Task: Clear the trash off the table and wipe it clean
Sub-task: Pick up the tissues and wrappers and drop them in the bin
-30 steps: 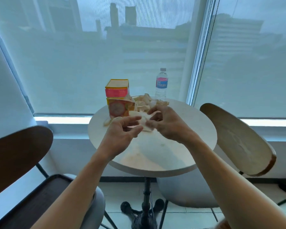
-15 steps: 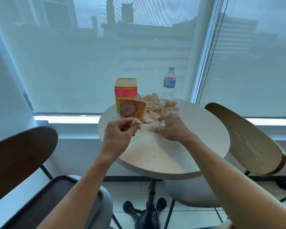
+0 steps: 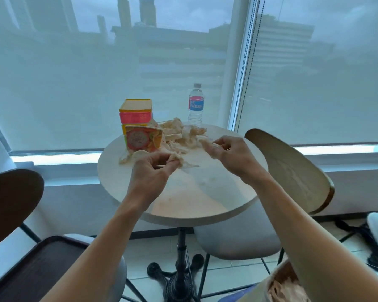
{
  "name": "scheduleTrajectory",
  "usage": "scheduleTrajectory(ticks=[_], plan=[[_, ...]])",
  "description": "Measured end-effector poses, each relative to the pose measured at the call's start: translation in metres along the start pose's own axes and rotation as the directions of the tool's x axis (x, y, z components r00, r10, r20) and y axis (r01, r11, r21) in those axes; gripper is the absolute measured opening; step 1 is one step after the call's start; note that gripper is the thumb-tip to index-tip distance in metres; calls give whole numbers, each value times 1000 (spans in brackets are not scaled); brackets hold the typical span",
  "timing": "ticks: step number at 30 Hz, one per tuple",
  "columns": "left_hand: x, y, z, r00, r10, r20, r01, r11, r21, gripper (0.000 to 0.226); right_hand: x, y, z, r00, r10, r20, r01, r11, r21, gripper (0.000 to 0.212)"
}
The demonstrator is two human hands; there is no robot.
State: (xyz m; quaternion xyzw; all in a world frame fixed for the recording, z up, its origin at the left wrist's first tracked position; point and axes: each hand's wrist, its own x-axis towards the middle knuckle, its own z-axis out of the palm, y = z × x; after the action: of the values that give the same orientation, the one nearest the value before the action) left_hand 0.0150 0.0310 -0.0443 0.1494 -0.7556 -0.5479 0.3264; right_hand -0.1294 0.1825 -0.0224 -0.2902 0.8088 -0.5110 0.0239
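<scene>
A round pale table (image 3: 183, 201) carries a heap of crumpled paper scraps (image 3: 179, 132) at its far side. In front of the heap stands an orange and pink carton (image 3: 138, 118) with an opened packet (image 3: 143, 140) leaning on it. A water bottle (image 3: 196, 105) is upright at the far edge. My left hand (image 3: 151, 171) pinches a crumpled tissue (image 3: 179, 160) just above the tabletop. My right hand (image 3: 229, 153) grips another paper scrap (image 3: 205, 142) near the heap.
A dark wooden chair back (image 3: 11, 203) and a dark tray (image 3: 42, 269) on its seat are at the left. A light wooden chair back (image 3: 292, 171) stands close on the right of the table. A window with a blind fills the background.
My hands have drawn apart, the right one moving right with its scrap. The view has shifted a little, so the table now sits more to the right.
</scene>
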Motion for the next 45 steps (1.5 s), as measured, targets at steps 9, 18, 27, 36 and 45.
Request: scheduleTrajectory(ticks=[9,18,27,36,45], plan=[[-32,39,99,987,39,157,-30,998,-59,6,-64,64,-99,976,195,-92,-181,973,141,53],[-76,50,191,947,20,321,-28,999,23,13,-154,177,-151,917,397,-35,-391,913,115,35],[-116,21,267,918,-35,395,-1,996,91,9,-211,269,-163,852,521,-60,-522,853,-13,39],[-135,-1,290,780,-218,586,-56,909,413,41,-207,290,-195,853,510,-108,-498,859,118,7],[-110,33,252,836,-31,548,-137,955,263,22,-164,244,-195,896,441,-52,-422,883,205,9]])
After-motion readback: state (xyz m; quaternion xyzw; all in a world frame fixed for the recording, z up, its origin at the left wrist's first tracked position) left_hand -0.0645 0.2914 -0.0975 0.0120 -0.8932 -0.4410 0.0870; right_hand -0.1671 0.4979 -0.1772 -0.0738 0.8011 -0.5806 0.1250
